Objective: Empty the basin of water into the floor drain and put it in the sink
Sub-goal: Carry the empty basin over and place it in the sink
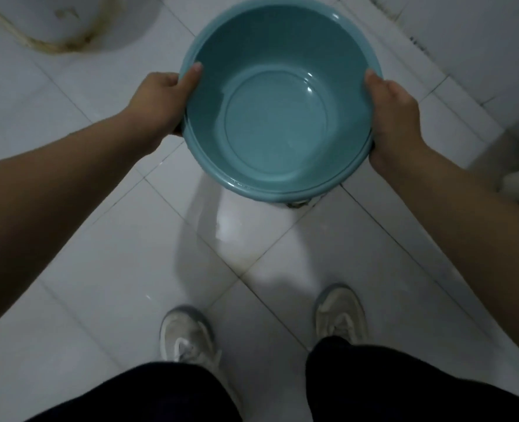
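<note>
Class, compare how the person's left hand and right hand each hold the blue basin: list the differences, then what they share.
The left hand grips the blue basin at its left rim, the right hand at its right rim. The left thumb reaches further onto the inner wall; the right thumb shows only its tip. Both clamp the rim, thumbs inside.

floor drain [297,204] mostly hidden under basin [279,117], toilet base [69,22] cropped
</note>
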A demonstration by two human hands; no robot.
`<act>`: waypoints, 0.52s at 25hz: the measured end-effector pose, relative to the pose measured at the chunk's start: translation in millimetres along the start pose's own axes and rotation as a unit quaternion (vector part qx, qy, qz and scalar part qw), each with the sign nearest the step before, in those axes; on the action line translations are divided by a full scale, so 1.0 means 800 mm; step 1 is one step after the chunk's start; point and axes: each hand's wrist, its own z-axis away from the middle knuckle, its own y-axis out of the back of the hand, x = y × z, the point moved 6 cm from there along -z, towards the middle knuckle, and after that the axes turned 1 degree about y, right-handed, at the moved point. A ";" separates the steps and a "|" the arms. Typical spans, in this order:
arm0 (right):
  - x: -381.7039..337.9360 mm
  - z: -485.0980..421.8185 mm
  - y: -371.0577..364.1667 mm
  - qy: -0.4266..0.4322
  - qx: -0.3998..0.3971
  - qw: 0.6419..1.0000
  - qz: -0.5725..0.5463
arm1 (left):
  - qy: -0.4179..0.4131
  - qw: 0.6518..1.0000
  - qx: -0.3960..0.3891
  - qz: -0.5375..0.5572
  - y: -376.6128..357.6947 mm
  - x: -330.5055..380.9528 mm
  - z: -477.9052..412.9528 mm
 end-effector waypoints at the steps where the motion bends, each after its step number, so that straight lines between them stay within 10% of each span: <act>1: -0.029 0.013 -0.002 0.005 0.008 1.000 -0.003 | 0.002 1.000 0.007 0.026 0.014 0.016 0.014; 13: -0.426 0.235 -0.022 -0.011 0.061 0.997 -0.049 | 0.010 0.987 0.078 0.142 0.237 0.334 0.229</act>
